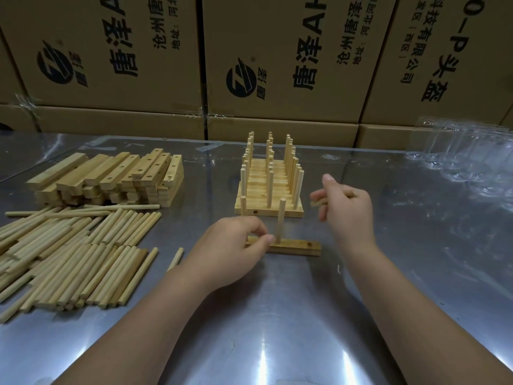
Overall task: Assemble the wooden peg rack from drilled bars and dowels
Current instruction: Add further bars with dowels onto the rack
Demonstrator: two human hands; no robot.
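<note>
both forearms reach in low over the shiny metal surface [277,315]. left hand [233,245] is curled over the left end of a drilled bar [297,248] lying flat near the middle, its fingers [263,237] pinching the bar just beside the foot of an upright dowel [281,218] seated in it. a hole near the bar's right end looks empty. right hand [348,209] hovers above and right of the bar, fingers curled round what looks like a spare dowel [315,203], only its tip showing.

the bar should be light and stiff, likely to skate on the slick metal, so it wants pinning down at the end away from the open hole. the dowels are thin, rigid and smooth; holding one low on the shaft should keep it straight as it goes in.

behind sit finished racks [268,190]; to the left, stacked bars [111,179] and loose dowels [77,254].
</note>
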